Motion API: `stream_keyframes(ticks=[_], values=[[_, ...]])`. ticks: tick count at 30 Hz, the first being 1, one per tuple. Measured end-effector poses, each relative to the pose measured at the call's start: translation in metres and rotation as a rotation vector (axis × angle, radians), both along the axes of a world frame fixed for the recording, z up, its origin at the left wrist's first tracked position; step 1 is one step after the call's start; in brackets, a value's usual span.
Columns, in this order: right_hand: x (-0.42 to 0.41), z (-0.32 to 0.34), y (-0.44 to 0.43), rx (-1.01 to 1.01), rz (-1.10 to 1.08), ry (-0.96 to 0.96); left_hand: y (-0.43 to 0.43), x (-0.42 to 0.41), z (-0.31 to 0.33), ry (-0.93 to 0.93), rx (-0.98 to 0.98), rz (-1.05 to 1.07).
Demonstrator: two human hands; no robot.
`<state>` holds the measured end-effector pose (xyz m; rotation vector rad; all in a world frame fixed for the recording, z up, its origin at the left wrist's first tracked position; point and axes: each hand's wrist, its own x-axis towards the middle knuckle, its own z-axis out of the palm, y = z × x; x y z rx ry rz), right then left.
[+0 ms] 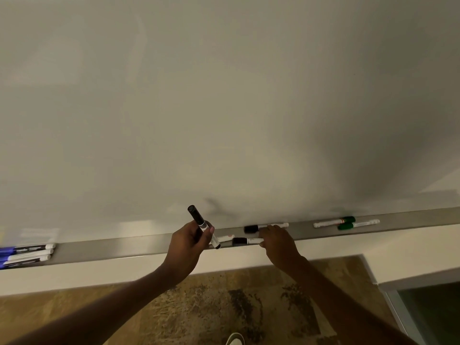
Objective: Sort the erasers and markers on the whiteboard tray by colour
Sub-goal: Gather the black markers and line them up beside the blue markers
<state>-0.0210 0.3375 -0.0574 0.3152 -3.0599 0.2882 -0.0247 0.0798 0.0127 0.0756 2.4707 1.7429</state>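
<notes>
A long grey whiteboard tray (129,247) runs across the view under the whiteboard (224,108). My left hand (191,239) grips a black-capped marker (198,217), tilted up above the tray's middle. My right hand (276,239) rests on the tray with its fingertips on the white barrel of a second black-capped marker (242,241). Behind it lies a third black-capped marker (254,228). A marker with a pale cap (224,238) lies between my hands. Three blue markers (27,253) are grouped at the far left. Two green-capped markers (348,223) lie together at the right.
Below the tray runs a pale wall strip (99,275), then a brown patterned carpet (224,302). A white shoe tip (235,339) shows at the bottom. A metal-framed glass panel (428,310) stands at the lower right. No eraser is in view.
</notes>
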Motion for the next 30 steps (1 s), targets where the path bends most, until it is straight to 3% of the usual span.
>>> stream_keyframes(ticks=[3, 8, 12, 30], values=[[0.007, 0.002, -0.01, -0.121, -0.05, -0.003, -0.001, 0.0, -0.003, -0.023, -0.026, -0.017], [0.019, 0.016, -0.045, -0.618, -0.241, -0.083, 0.001, 0.003, -0.004, 0.004, -0.109, -0.02], [0.027, 0.032, -0.068, -0.85, -0.265, -0.094, 0.003, 0.004, -0.001, -0.003, -0.14, -0.017], [0.032, 0.059, -0.087, -1.058, -0.116, -0.087, 0.011, 0.012, 0.013, -0.049, 0.018, -0.093]])
